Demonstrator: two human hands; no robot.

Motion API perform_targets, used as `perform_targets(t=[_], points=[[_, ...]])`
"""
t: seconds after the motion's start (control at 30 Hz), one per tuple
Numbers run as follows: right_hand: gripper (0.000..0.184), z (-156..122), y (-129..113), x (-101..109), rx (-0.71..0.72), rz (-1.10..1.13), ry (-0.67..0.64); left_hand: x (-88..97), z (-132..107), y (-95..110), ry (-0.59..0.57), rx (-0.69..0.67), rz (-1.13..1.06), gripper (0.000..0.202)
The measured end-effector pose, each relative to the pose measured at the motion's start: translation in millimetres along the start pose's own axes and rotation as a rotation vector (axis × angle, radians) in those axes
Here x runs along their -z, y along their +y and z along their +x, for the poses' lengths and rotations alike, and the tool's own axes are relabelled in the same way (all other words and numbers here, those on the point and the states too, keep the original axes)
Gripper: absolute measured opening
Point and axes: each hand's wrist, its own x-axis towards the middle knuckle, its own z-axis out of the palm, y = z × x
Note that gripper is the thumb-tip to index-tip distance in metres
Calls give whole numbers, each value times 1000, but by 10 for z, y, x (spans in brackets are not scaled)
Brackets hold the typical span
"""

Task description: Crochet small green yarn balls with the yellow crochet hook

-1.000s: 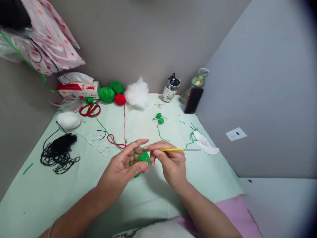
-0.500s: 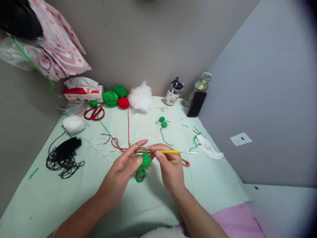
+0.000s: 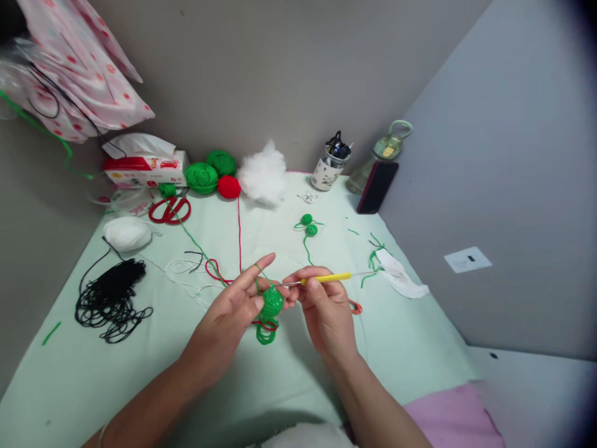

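My left hand [image 3: 233,314] pinches a small green crochet piece [image 3: 271,302] between thumb and middle fingers, with the index finger raised and green yarn looped over it. My right hand [image 3: 324,305] grips a yellow-handled crochet hook [image 3: 326,278], whose metal tip points left into the green piece. A green and red loop [image 3: 265,331] hangs below the piece. Green yarn [image 3: 196,242] runs from my left hand back toward the yarn balls.
On the pale green tabletop [image 3: 140,373]: black yarn tangle [image 3: 112,295], white yarn ball [image 3: 127,233], red scissors [image 3: 170,209], tissue box [image 3: 145,168], green yarn balls [image 3: 201,177], red yarn ball [image 3: 229,186], white stuffing [image 3: 263,174], jar [image 3: 329,168], phone [image 3: 377,186], bottle [image 3: 380,155], two small green pieces [image 3: 308,224], white cloth scrap [image 3: 401,278].
The hook has tilted, its tail end rising to the right, and its tip has gone into the green piece. The view shifted slightly; my hands stay in about the same place.
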Motion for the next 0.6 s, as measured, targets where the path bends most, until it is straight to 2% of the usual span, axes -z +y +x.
perform_targets(t=[0.23, 0.4, 0.6], points=[[14, -3, -8, 35, 68, -99, 6, 92, 55, -52, 34, -40, 111, 71], [12, -24, -11, 78, 113, -151, -41, 123, 62, -29, -1, -9, 140, 78], [13, -34, -62, 87, 121, -176, -12, 163, 44, -28, -31, 25, 148, 76]])
